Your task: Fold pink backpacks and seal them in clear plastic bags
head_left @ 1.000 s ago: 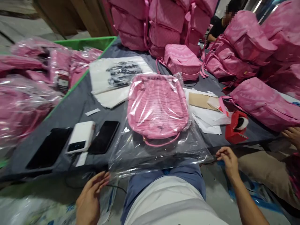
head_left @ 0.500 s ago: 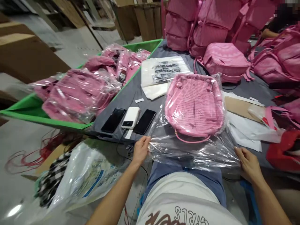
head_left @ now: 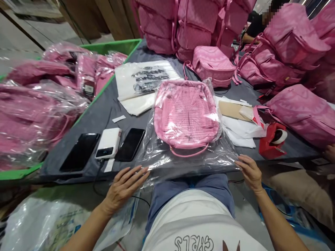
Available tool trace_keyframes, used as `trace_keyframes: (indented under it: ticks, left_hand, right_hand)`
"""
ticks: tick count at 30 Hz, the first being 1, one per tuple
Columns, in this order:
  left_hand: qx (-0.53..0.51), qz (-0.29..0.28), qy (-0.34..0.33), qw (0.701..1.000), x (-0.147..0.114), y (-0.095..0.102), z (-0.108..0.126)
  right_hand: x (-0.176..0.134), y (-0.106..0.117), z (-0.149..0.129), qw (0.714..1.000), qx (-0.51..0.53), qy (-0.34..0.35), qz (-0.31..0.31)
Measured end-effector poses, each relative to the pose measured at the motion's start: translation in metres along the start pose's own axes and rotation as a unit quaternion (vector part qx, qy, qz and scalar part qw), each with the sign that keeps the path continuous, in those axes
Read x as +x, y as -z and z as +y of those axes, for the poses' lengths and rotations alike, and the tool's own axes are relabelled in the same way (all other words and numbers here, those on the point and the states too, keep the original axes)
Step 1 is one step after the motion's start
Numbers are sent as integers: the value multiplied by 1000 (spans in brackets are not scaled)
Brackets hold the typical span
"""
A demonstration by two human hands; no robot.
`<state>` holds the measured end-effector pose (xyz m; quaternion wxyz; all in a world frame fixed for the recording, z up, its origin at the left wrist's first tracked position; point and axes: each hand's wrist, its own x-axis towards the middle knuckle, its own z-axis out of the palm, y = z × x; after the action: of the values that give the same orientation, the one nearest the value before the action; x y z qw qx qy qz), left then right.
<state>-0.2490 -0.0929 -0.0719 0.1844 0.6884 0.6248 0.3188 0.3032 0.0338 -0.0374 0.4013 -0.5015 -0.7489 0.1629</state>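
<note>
A pink backpack (head_left: 187, 113) lies flat inside a clear plastic bag (head_left: 167, 158), its handle loop toward me. The bag's slack end reaches the table's front edge. My left hand (head_left: 124, 190) is at the near left corner of the bag, fingers stretched out and open, the tips by the plastic. On the right, my right hand (head_left: 250, 172) has its fingers extended at the bag's near right corner, touching or almost touching the film. Left of the bag lie a black phone (head_left: 131, 144), a white power bank (head_left: 108, 143) with a cable, and another black phone (head_left: 80, 151).
Bagged pink backpacks fill a green-rimmed bin (head_left: 112, 46) at left. White printed bags (head_left: 146, 75) lie behind. A red tape dispenser (head_left: 272, 143) and white papers (head_left: 238, 130) lie right. Backpacks (head_left: 193, 28) stand stacked at the back; a person (head_left: 252, 29) is beyond.
My hands have loosened from the bag's near corners, fingers spreading out, and the left hand has moved outward. The view has swung right, bringing the tape dispenser fully into sight.
</note>
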Motion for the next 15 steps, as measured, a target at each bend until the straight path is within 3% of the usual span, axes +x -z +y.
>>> trace_keyframes:
  ticks: [3,7,10,12,15]
  left_hand:
    - [-73,28,50,996,11,5,20]
    - [-167,128,134,968,28,3,48]
    - [-209,206,200,935,48,-7,55]
    - [-236,237,253,908,65,-15,53]
    - [-269,205,312,888,87,-22,46]
  right_hand:
    - [17,-6,-10,990,108,-86,28]
    - [46,-34,-24,954,211,-142,160]
    - [67,-60,-27,925,226,-165,256]
    - [80,-72,-24,925,218,-196,243]
    - [90,-78,-16,940,201,-233,150]
